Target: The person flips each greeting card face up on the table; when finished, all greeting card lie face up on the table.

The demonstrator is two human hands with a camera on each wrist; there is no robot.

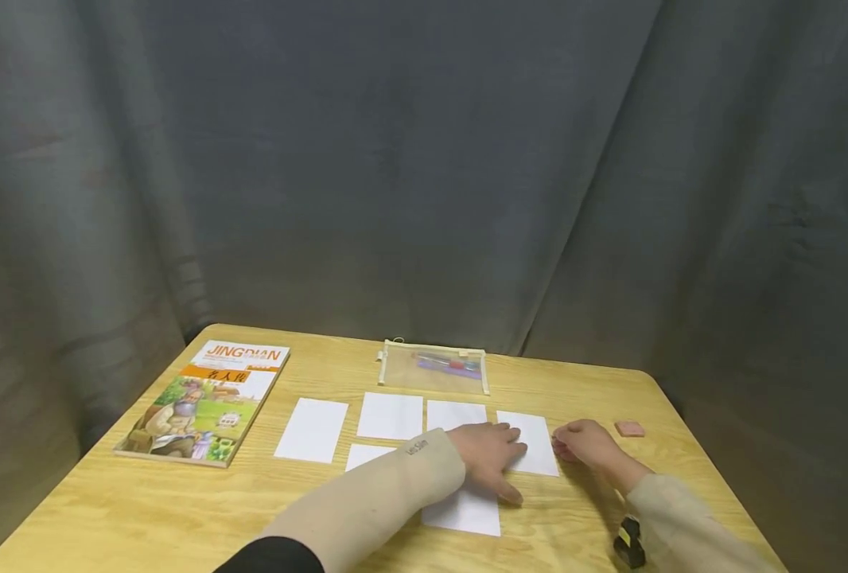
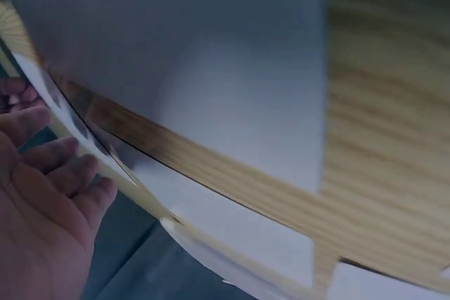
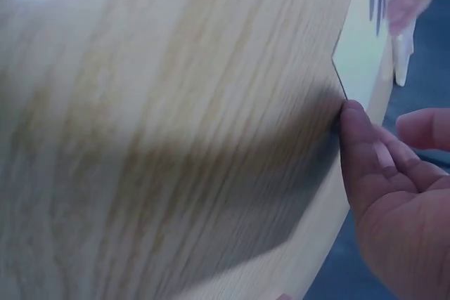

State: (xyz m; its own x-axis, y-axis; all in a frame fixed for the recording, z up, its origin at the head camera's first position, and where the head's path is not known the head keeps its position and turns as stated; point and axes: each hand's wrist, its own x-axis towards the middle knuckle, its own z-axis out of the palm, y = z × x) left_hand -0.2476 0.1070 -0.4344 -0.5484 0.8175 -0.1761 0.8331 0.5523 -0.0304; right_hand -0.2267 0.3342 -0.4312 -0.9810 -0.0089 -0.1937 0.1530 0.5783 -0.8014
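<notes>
Several white paper cards lie in rows on the wooden table. My left hand (image 1: 490, 458) reaches across them, its fingers spread over the left part of the far right card (image 1: 536, 446). In the left wrist view the left fingers (image 2: 84, 173) are loosely bent and hold nothing. At that card's right edge is my right hand (image 1: 587, 444). The right wrist view shows one right fingertip (image 3: 355, 114) at the card's edge, with another digit standing apart from it. A nearer card (image 1: 464, 511) lies partly under the left wrist, and the left forearm covers part of another card (image 1: 367, 455).
A thick illustrated book (image 1: 205, 402) lies at the left. Behind the cards is a see-through zip pouch (image 1: 398, 368) with pens inside. A pink block (image 1: 629, 429) sits to the right, and a small black object with a yellow mark (image 1: 630, 543) lies beside the right sleeve.
</notes>
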